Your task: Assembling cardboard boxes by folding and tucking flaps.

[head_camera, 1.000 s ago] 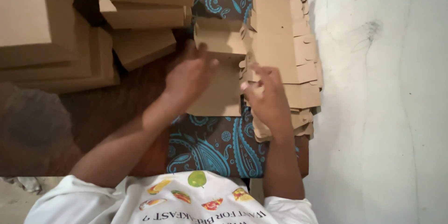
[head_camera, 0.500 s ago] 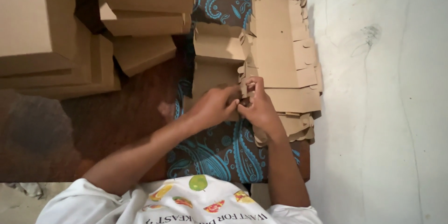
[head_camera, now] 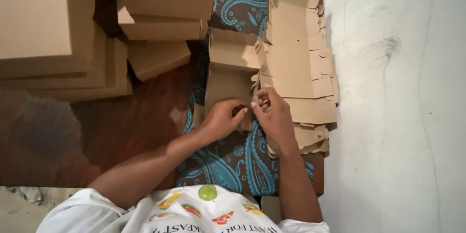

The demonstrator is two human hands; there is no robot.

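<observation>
A dark wooden table (head_camera: 111, 136) seen from above, partly covered by a blue paisley cloth (head_camera: 233, 160), stands against a pale, scuffed concrete floor (head_camera: 398, 116) that fills the right side of the view. At the cloth's middle, the left hand (head_camera: 222, 119) and right hand (head_camera: 273, 115) meet over a partly folded cardboard box blank (head_camera: 228, 75); the left hand's fingers curl down on the blank's near edge, while the right hand's thumb and forefinger are pressed together on a small tab at its right edge. Just beside the blank, to the right, lies a stack of flat cardboard blanks (head_camera: 298, 68), its notched edges reaching to the table's right rim and touching the right hand's side. The far left of the table is crowded with finished cardboard boxes (head_camera: 46, 29) piled several high, and a second pile of boxes (head_camera: 162, 4) sits near the blank's far left corner. Bare wood lies open between those piles and the left forearm. The near edge of the table meets a white printed shirt (head_camera: 194, 211)
</observation>
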